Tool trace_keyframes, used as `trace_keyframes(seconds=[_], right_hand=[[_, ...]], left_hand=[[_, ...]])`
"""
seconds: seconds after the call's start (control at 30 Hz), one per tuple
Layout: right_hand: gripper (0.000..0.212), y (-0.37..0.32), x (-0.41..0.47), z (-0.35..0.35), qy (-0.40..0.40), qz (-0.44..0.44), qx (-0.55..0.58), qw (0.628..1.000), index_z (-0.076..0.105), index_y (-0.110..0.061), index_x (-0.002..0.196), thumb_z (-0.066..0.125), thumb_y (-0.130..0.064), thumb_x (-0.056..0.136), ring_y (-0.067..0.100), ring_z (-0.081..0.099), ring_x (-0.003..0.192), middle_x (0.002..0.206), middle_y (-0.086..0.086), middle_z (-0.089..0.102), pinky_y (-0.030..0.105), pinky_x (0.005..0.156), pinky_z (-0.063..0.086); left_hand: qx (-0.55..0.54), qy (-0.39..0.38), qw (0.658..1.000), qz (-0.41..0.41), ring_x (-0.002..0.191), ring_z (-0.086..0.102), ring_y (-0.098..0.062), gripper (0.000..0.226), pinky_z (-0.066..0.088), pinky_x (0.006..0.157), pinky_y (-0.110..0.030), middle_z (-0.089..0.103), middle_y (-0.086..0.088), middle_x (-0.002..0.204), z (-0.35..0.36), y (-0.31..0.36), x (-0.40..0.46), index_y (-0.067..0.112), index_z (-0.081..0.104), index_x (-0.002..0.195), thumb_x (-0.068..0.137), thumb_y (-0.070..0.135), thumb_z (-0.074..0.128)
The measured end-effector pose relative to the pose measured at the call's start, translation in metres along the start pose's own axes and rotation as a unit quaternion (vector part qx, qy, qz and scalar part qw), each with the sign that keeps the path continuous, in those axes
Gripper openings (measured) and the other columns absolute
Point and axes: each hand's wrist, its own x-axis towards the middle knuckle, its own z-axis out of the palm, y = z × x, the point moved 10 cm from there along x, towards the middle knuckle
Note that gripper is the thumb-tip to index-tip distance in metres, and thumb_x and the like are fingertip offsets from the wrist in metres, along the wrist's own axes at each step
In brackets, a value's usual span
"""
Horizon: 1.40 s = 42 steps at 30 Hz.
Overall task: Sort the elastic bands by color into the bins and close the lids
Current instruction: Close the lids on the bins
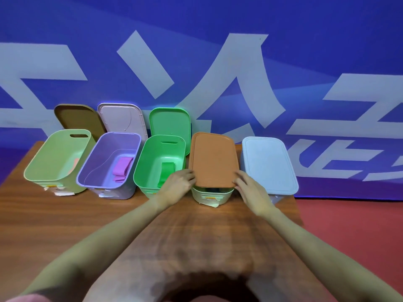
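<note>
Five bins stand in a row on the wooden table (65, 214). An orange lid (212, 159) lies on the fourth bin (210, 196), its near edge raised a little. My left hand (180, 185) grips the lid's near left corner and my right hand (248, 187) grips its near right corner. The pale green bin (54, 162) holds a pink band (75, 165), the lilac bin (96, 171) purple bands (122, 171), and the bright green bin (150, 166) a green band (166, 171). The light blue bin's lid (269, 164) is on.
A brown lid (78, 117), a pale pink lid (122, 118) and a green lid (170, 122) lean against the blue wall banner behind the open bins. The table's right edge meets a red floor (349, 225).
</note>
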Motion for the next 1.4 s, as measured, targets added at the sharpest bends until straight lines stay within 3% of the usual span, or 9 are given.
trace_keyframes(seconds=[0.07, 0.17, 0.3, 0.4, 0.5, 0.8, 1.13, 1.4], right_hand=[[0.013, -0.003, -0.003, 0.006, -0.004, -0.001, -0.016, 1.0, 0.059, -0.01, 0.103, 0.055, -0.017, 0.093, 0.029, 0.06, 0.107, 0.136, 0.009, 0.051, 0.034, 0.079, 0.053], [0.013, -0.004, -0.005, 0.011, -0.015, 0.01, -0.022, 1.0, 0.06, -0.009, 0.102, 0.06, -0.014, 0.09, 0.031, 0.061, 0.107, 0.131, 0.013, 0.056, 0.035, 0.081, 0.053], [0.012, -0.006, -0.009, 0.017, -0.033, 0.021, -0.037, 0.999, 0.059, -0.008, 0.101, 0.059, -0.014, 0.091, 0.031, 0.059, 0.108, 0.133, 0.013, 0.054, 0.036, 0.083, 0.052], [0.014, -0.005, -0.012, 0.024, -0.052, 0.032, -0.049, 0.997, 0.058, -0.01, 0.102, 0.061, -0.011, 0.088, 0.031, 0.059, 0.107, 0.135, 0.012, 0.052, 0.037, 0.083, 0.053], [0.023, -0.003, -0.013, 0.031, -0.077, 0.053, -0.054, 0.994, 0.057, -0.012, 0.107, 0.062, -0.007, 0.085, 0.029, 0.058, 0.111, 0.139, 0.01, 0.049, 0.037, 0.087, 0.052], [0.038, -0.017, -0.014, 0.022, -0.054, 0.091, -0.015, 0.994, 0.05, -0.009, 0.13, 0.049, -0.008, 0.093, 0.025, 0.042, 0.131, 0.146, 0.008, 0.041, 0.034, 0.109, 0.034], [0.05, -0.027, -0.015, 0.02, -0.056, 0.147, -0.014, 0.987, 0.041, -0.009, 0.138, 0.052, -0.009, 0.09, 0.023, 0.032, 0.138, 0.151, 0.007, 0.032, 0.034, 0.115, 0.028], [0.052, -0.033, -0.014, 0.008, -0.045, 0.144, -0.019, 0.988, 0.037, -0.009, 0.14, 0.052, -0.014, 0.09, 0.024, 0.029, 0.139, 0.151, 0.009, 0.032, 0.034, 0.115, 0.023]], left_hand=[[0.005, -0.012, 1.0, -0.011, 0.087, 0.066, -0.02, 0.03, 0.055, 0.073, -0.029, 0.07, -0.001, 0.082, 0.006, -0.002, -0.003, 0.012, 0.071, 0.074, 0.082, 0.018, 0.044], [-0.015, -0.037, 0.999, -0.027, 0.093, 0.065, -0.025, 0.01, 0.056, 0.076, -0.036, 0.07, -0.003, 0.091, 0.021, -0.009, -0.008, 0.01, 0.07, 0.083, 0.081, 0.011, 0.06], [-0.031, -0.072, 0.996, -0.041, 0.085, 0.065, -0.023, 0.029, 0.055, 0.065, -0.033, 0.068, -0.002, 0.087, 0.037, -0.013, -0.013, 0.014, 0.069, 0.08, 0.083, 0.022, 0.041], [-0.02, -0.037, 0.999, -0.03, 0.081, 0.067, -0.022, 0.005, 0.056, 0.061, -0.03, 0.069, -0.002, 0.084, 0.029, -0.006, -0.015, 0.013, 0.07, 0.078, 0.075, 0.016, 0.068], [-0.021, -0.032, 0.999, -0.035, 0.081, 0.068, -0.025, 0.023, 0.057, 0.058, -0.031, 0.07, -0.006, 0.084, 0.025, -0.005, -0.017, 0.01, 0.072, 0.081, 0.061, 0.009, 0.083], [-0.047, -0.016, 0.998, -0.039, 0.073, 0.061, -0.025, 0.015, 0.051, 0.054, -0.031, 0.063, -0.007, 0.083, 0.027, -0.014, -0.016, 0.008, 0.067, 0.078, 0.069, 0.01, 0.078], [-0.073, -0.02, 0.997, -0.013, 0.076, 0.06, -0.03, 0.008, 0.053, 0.06, -0.036, 0.063, -0.011, 0.083, 0.024, -0.014, -0.016, 0.004, 0.067, 0.079, 0.074, 0.009, 0.071], [-0.077, -0.009, 0.997, 0.0, 0.083, 0.061, -0.031, 0.015, 0.053, 0.069, -0.039, 0.064, -0.013, 0.09, 0.015, -0.011, -0.019, 0.003, 0.068, 0.086, 0.081, 0.017, 0.066]])
